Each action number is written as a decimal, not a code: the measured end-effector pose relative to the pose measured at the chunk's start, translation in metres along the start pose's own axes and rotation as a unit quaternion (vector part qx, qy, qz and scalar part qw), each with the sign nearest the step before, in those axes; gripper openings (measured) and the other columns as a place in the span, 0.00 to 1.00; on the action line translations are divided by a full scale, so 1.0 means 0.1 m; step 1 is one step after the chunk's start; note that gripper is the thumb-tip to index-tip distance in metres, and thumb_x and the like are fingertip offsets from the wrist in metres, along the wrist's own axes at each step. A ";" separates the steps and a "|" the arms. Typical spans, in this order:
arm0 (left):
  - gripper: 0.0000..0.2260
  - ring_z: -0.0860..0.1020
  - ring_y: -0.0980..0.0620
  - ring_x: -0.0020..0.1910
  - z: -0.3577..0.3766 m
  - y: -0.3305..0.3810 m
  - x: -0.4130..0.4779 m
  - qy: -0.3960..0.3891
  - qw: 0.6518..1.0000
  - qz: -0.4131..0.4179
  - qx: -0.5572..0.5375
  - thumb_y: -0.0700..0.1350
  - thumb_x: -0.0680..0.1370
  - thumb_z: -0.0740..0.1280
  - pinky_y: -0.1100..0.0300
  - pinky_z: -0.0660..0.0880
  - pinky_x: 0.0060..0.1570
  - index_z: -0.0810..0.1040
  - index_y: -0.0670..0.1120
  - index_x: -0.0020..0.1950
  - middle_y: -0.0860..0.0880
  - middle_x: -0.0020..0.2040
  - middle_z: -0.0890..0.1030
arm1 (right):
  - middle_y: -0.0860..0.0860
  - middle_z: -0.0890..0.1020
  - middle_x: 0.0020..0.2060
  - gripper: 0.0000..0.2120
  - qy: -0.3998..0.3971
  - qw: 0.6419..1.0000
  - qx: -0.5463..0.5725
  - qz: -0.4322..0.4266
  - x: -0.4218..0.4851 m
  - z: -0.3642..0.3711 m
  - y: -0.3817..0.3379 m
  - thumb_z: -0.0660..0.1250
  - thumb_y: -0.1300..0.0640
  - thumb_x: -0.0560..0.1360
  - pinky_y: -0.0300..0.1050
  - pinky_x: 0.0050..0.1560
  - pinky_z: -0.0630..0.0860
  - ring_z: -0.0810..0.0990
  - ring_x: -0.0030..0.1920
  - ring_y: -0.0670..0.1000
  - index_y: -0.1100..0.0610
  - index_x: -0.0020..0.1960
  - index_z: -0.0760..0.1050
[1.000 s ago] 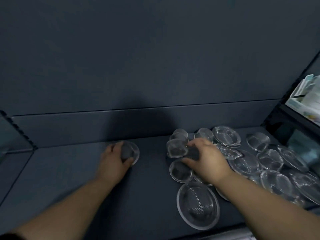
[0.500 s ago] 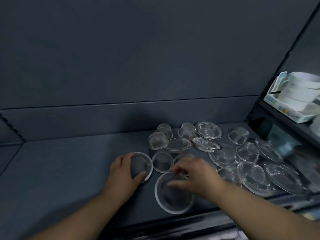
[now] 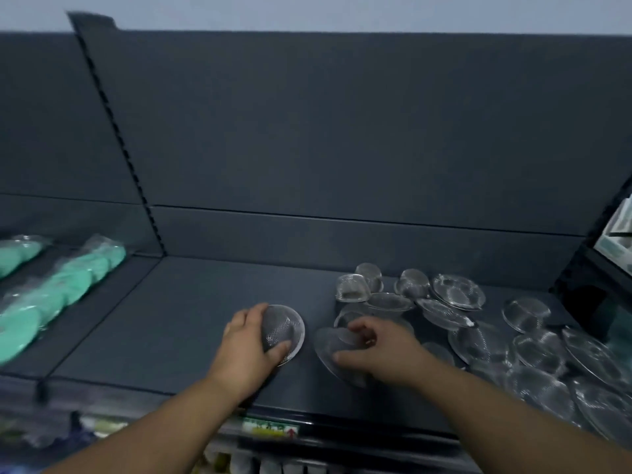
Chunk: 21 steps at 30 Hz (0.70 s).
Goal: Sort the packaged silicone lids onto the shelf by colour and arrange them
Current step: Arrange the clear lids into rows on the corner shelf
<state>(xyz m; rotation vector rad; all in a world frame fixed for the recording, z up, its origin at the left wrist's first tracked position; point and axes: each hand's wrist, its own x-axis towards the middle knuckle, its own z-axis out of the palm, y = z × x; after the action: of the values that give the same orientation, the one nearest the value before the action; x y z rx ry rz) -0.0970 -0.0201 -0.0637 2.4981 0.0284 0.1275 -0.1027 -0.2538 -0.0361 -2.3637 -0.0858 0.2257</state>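
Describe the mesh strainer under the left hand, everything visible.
The mesh strainer is a round piece of fine silvery wire mesh, apparently metal, domed in the middle with a flat rim. It lies dome up on the dark shelf. The left hand grips it, fingers over the far side, thumb on the near rim. It sits left of the pile, apart from the larger strainer beside it.

Dark grey shelf point(image 3: 171, 319): mesh strainers point(image 3: 458, 292) piled lower right, lone strainer point(image 3: 284, 325) at centre, flat strainer point(image 3: 328, 354) just beside it. Green packaged lids point(image 3: 68, 278) far left.
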 end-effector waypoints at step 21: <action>0.34 0.66 0.47 0.67 -1.36 -2.03 0.81 0.019 0.996 -0.086 0.035 0.55 0.70 0.73 0.59 0.62 0.67 0.64 0.48 0.73 0.47 0.67 0.68 | 0.44 0.74 0.61 0.33 -0.010 0.998 -0.052 -0.028 1.24 1.42 -1.58 0.73 0.41 0.63 0.33 0.56 0.70 0.74 0.56 0.43 0.45 0.66 0.70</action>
<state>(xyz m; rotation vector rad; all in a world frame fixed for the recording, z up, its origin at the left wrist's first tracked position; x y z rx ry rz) -0.0281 0.2277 -0.0697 2.5496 0.2661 0.1029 -0.0067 -0.0271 -0.0437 -2.4596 -0.1771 0.2226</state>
